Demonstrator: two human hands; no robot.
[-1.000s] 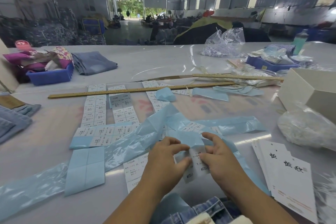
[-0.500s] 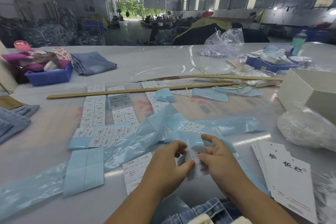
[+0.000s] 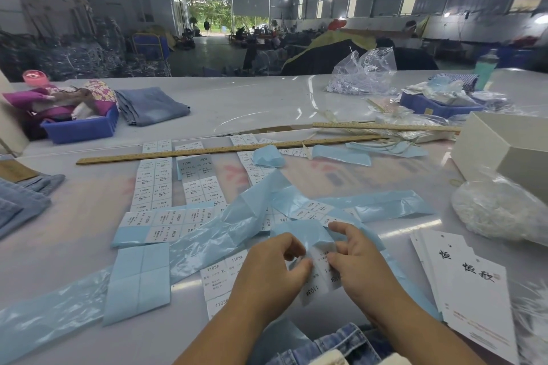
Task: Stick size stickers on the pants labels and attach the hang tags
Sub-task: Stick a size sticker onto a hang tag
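Low in the middle of the head view, my left hand (image 3: 274, 268) and my right hand (image 3: 360, 265) pinch a white size sticker (image 3: 318, 278) printed "1103#", which is still joined to a strip of light blue backing paper (image 3: 302, 235). More sticker sheets (image 3: 154, 184) lie in rows on the table, with peeled blue backing (image 3: 207, 240) draped across them. A stack of white hang tags (image 3: 471, 290) lies to the right of my right hand. Denim pants (image 3: 335, 347) show at the bottom edge, partly hidden by my forearms.
Two wooden rulers (image 3: 225, 149) cross the table behind the stickers. A white box (image 3: 504, 151) and a clear bag (image 3: 498, 210) stand at the right. Blue trays (image 3: 80, 127) sit at the far left and far right, with folded jeans (image 3: 151, 104) beside the left one.
My hands have slid slightly down and toward me with the sticker. My left thumb has worked along its edge, and the blue backing now stands up more above the sticker.
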